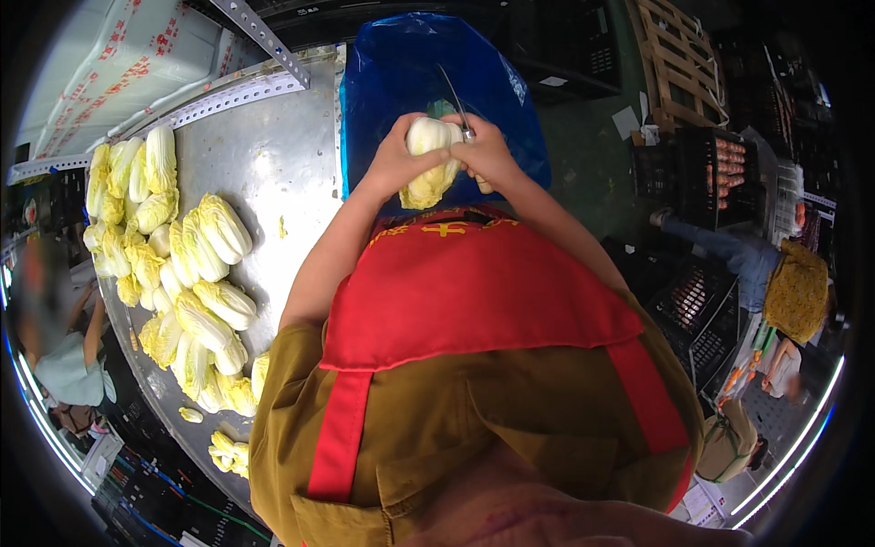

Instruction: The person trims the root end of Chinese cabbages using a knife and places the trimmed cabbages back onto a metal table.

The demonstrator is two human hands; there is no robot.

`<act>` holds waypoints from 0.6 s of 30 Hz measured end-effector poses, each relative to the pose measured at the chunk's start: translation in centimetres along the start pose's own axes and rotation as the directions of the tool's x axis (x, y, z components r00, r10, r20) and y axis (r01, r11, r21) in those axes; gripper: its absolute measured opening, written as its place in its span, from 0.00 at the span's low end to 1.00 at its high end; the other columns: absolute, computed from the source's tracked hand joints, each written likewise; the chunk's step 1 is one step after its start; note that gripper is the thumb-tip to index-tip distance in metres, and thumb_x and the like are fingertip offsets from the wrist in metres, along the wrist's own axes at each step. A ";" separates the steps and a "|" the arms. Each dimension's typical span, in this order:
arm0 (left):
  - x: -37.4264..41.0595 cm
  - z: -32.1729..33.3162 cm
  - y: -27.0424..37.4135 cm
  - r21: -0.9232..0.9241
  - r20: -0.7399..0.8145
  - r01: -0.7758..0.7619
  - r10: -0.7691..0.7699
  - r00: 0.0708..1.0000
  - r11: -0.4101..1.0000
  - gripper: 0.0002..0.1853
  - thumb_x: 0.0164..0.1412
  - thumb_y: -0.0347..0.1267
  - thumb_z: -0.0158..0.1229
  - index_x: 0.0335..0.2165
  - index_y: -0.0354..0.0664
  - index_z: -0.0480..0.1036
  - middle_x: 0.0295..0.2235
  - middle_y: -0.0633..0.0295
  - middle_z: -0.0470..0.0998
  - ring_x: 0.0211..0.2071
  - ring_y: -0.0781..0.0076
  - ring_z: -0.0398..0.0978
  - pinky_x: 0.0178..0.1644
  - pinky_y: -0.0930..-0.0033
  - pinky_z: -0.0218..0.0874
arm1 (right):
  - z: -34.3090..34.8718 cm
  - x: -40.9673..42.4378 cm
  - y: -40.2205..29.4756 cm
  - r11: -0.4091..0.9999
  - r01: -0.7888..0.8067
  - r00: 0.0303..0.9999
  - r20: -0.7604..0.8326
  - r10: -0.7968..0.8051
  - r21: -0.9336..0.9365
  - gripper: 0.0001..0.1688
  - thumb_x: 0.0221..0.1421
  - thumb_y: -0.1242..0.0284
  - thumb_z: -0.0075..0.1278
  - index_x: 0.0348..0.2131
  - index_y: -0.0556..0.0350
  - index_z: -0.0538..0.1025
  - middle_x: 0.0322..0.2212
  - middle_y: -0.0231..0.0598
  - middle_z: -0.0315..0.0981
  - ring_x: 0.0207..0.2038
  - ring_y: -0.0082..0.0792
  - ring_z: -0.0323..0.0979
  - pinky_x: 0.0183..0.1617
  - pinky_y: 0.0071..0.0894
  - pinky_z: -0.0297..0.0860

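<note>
A napa cabbage (429, 190) is held up between my hands, its white base toward the top of the view and its yellow leaf tips toward my apron. My left hand (398, 158) wraps its left side, with the thumb across the front. In my right hand (487, 152) is a knife (453, 92) with a pale handle; its thin, curved blade points up and away. That hand also touches the cabbage's right side. Beneath both hands is a large blue plastic bag (389, 61), spread wide, with some pale green scraps (441, 107) inside.
A metal table (266, 137) at my left bears a pile of napa cabbages (198, 321). A perforated metal frame (239, 89) edges its far side. Black crates (697, 294) and a wooden pallet (683, 61) stand at right. Other people are at both sides.
</note>
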State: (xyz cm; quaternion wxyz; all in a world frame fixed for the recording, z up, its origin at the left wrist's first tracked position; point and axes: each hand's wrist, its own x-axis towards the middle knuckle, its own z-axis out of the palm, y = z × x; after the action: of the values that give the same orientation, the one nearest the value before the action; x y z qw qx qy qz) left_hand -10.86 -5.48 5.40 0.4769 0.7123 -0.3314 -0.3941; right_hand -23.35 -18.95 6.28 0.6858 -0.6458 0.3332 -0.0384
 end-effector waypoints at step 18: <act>1.0 0.2 -1.4 -0.438 -0.067 0.050 -0.088 0.994 0.897 0.31 0.56 0.38 0.56 0.56 0.41 0.59 0.45 0.54 0.70 0.46 0.65 0.70 0.49 0.69 0.63 | 0.1 0.2 -1.2 0.967 -0.033 0.990 0.139 -0.002 0.253 0.33 0.50 0.71 0.58 0.53 0.64 0.65 0.19 0.30 0.66 0.16 0.15 0.63 0.17 0.14 0.60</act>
State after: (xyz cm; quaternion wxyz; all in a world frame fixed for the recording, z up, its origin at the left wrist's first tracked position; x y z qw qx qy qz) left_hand -10.45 -5.94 3.80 0.6234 0.6151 -0.1886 -0.4443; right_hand -22.63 -19.14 7.28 0.7848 -0.5508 0.2823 -0.0307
